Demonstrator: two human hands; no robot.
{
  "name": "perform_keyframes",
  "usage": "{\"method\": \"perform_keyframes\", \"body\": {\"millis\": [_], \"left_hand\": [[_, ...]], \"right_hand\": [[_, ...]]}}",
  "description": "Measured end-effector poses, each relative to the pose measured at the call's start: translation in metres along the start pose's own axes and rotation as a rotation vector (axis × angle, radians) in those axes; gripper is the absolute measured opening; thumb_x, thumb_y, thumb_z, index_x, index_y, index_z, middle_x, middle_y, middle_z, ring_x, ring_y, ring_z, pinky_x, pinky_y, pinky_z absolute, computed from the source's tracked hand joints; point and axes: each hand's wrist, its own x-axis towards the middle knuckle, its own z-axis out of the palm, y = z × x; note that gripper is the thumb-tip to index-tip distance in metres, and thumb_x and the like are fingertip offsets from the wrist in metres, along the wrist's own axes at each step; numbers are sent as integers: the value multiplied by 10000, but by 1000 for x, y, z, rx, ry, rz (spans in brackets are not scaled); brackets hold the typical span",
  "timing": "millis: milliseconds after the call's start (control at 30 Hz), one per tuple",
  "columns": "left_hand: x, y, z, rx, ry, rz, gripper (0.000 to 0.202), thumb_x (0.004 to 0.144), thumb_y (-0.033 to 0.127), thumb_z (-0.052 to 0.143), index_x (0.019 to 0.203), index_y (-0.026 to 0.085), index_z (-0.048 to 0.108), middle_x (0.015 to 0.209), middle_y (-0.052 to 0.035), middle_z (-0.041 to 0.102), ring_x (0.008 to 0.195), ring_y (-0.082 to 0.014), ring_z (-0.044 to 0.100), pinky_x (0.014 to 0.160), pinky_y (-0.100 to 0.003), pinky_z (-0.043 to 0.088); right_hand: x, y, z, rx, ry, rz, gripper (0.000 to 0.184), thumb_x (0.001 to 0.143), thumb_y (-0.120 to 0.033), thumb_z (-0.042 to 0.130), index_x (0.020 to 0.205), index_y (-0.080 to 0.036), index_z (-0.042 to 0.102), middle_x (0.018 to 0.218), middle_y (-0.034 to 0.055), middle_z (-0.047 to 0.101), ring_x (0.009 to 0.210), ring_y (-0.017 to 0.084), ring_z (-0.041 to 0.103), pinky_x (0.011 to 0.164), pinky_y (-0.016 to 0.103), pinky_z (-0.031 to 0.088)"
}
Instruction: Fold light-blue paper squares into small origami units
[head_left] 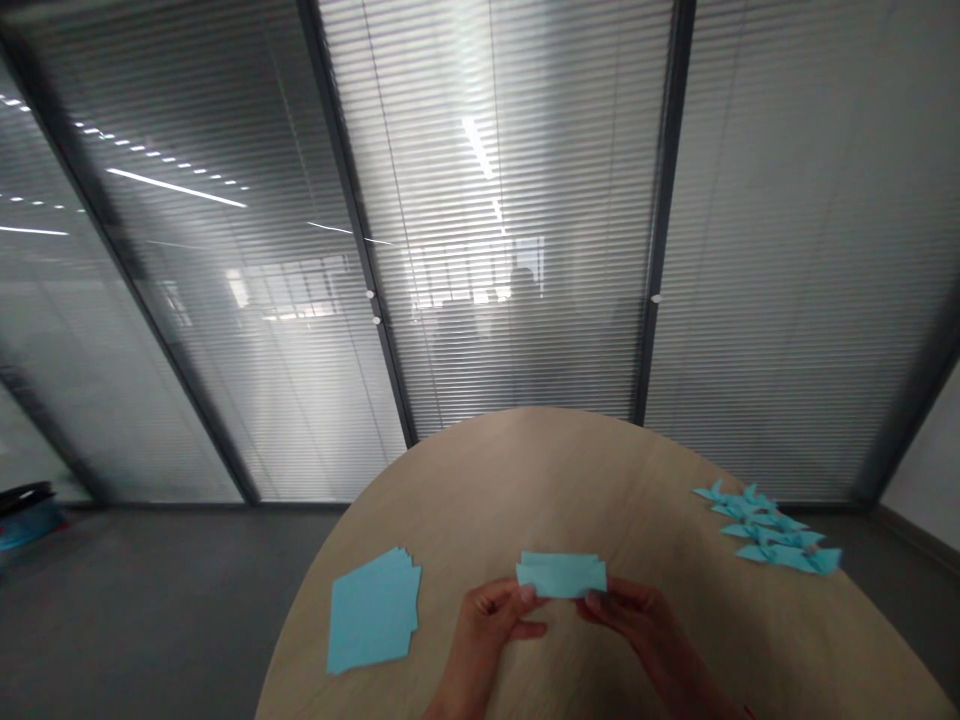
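A folded sheet of light blue paper [562, 577] is held up over the near middle of the table, its long side lying across the view. My left hand [495, 622] pinches its lower left corner between thumb and fingers. At the lower right corner, my right hand [626, 608] grips the same sheet, thumb in front. A narrower layer shows along the top edge of the fold. Fingers behind the paper are partly hidden.
A loose stack of blue paper sheets [373, 615] lies on the round wooden table [525, 470] to the left. Several folded blue paper figures [780, 550] sit in a row near the right edge. Glass walls with blinds [510, 350] stand behind.
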Motion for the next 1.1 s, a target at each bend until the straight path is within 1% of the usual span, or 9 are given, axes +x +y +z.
{"method": "perform_keyframes", "body": {"millis": [200,367,567,633,700,833,900,1000,1100], "left_hand": [[5,-9,5,-67,53,-37,406,487,472,857,655,139,697,643,-12,650,665,-170,601,729,-344,540],[4,-11,9,50,84,7,410,542,485,812,699,131,679,642,-19,633,653,-178,584,683,-313,509],[3,-21,8,311,150,101,317,610,399,762,607,173,540,538,42,486,539,-121,444,513,-227,352],[3,-24,9,278,165,133,303,616,359,760,670,187,517,547,61,455,536,-114,424,498,-217,330],[1,-25,11,196,144,142,342,632,338,755,868,194,553,589,65,478,562,-122,456,521,-219,364],[-1,-23,13,134,119,115,660,661,352,751,1251,212,491,631,60,511,599,-127,496,576,-238,434],[-2,-22,14,117,124,111,652,665,389,747,1250,207,527,635,53,506,609,-127,498,588,-249,464],[-2,-22,14,80,121,111,569,646,460,751,1126,180,628,666,27,534,637,-142,518,599,-279,511],[-1,-22,14,68,121,115,513,633,491,759,1014,161,666,696,4,565,647,-155,533,590,-300,537]], "right_hand": [[-5,0,7,-84,2,-108,364,627,-510,759,765,-174,750,760,66,748,769,275,682,728,346,537],[-7,5,15,-76,-26,-89,426,617,-539,743,814,-162,721,770,71,730,760,269,671,709,333,524],[-3,9,12,-140,183,-112,376,579,-525,746,609,-193,573,542,-26,539,542,169,542,520,259,439],[-2,11,11,-129,227,-145,364,570,-488,763,640,-201,550,546,-46,498,524,150,504,502,248,416],[-3,13,11,-104,237,-172,352,591,-452,765,734,-206,559,589,-45,522,551,154,515,523,250,427],[-8,11,14,-102,209,-182,417,658,-427,734,975,-207,577,594,-44,555,545,160,527,527,252,431],[-11,6,16,-132,209,-185,442,653,-443,736,999,-199,609,611,-25,588,558,170,550,533,257,442],[-13,-2,17,-161,190,-168,389,636,-493,739,881,-197,678,746,41,677,685,215,626,617,279,493],[-14,-4,18,-193,171,-141,391,638,-546,730,822,-203,711,748,51,697,709,229,642,638,282,504]]}}
